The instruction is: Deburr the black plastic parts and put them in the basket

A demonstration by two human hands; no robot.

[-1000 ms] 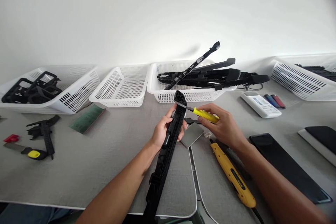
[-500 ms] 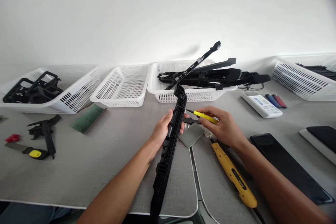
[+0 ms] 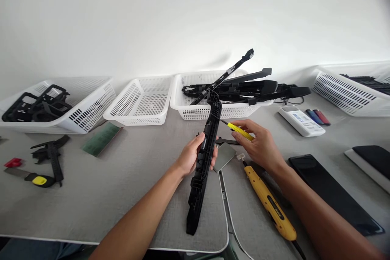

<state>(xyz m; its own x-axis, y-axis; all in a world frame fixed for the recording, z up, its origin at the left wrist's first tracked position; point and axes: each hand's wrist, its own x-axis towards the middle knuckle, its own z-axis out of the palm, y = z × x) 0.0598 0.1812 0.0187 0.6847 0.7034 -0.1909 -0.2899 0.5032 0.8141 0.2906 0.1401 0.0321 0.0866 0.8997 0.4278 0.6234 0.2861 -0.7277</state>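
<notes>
A long black plastic trim strip (image 3: 199,174) slants up and away over the table, its ribbed side facing me. My left hand (image 3: 191,155) is closed round its middle, thumb on the near side and fingertips showing past the right edge. In my right hand (image 3: 258,141) a slim tool with a yellow handle (image 3: 240,131) is pinched between thumb and fingers. The dark thin shaft of that tool points left and meets the strip's upper part; whether its tip touches cannot be made out. A flat grey plate (image 3: 224,157) lies under the hands.
A yellow corded power tool (image 3: 271,205) and a black phone-like slab (image 3: 332,191) lie at right. Behind stand white baskets (image 3: 138,120), one heaped with black strips (image 3: 258,89). A green sheet (image 3: 102,139), a knife (image 3: 39,179) and a white device (image 3: 301,121) rest on the table.
The black strip has shifted up and slightly right with my left hand, so its lower end now shows whole. The yellow-handled tool stays at its upper part.
</notes>
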